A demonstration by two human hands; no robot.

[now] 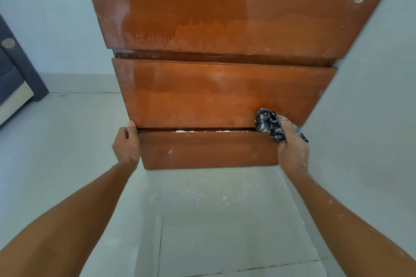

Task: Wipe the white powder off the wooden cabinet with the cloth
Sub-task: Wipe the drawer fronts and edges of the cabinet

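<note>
Checked cloth [269, 124] bunched in right hand's [292, 148] curled fingers [284, 125].

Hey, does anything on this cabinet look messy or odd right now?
Yes. White powder sits clumped in the gap above the bottom drawer, and a chalky, streaked film clouds the top drawer's lower half.

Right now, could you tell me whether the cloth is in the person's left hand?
No, the cloth is gripped by the right hand at the drawer gap, while the left hand holds the cabinet's edge.
</note>
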